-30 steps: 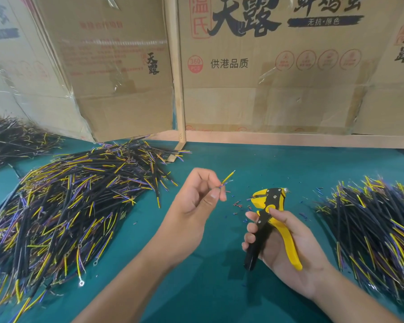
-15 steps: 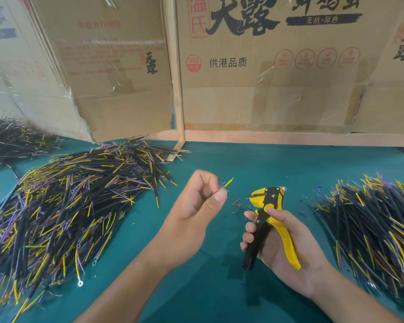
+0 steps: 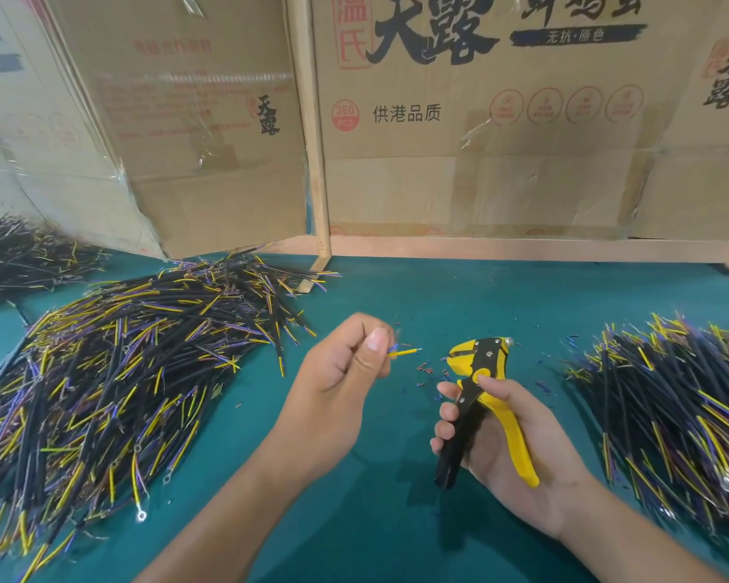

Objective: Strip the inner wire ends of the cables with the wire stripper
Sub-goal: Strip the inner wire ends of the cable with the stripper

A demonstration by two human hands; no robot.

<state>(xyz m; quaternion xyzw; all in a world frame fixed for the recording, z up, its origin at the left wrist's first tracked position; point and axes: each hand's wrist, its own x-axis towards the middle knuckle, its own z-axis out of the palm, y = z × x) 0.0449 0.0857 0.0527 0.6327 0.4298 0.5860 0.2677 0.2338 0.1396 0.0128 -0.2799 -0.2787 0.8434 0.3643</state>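
Centrally, in the head view: left hand (image 3: 341, 368) raised over the green desk (image 3: 396, 519), fingers (image 3: 377, 340) curled and pinching a cable, its thin yellow inner wire end (image 3: 407, 352) poking out rightward toward the tool, a bit of blue beside it at the fingertips. Right hand (image 3: 510, 448) just to the right, palm turned up, fingers wrapped round the handles of a yellow-and-black wire stripper (image 3: 482, 397); handles spread apart, head pointing up and left, close to the wire end but not touching it. Small scraps of stripped insulation (image 3: 426, 368) scattered on the desk between and beyond the two hands. Large pile of black cables (image 3: 114, 372) with yellow and purple wire ends on the left, some ending in ring terminals. Second pile (image 3: 670, 418) on the right, well apart from the first. Further heap (image 3: 22, 254) at far left. Cardboard boxes (image 3: 480, 140) with printed characters standing along the back edge.
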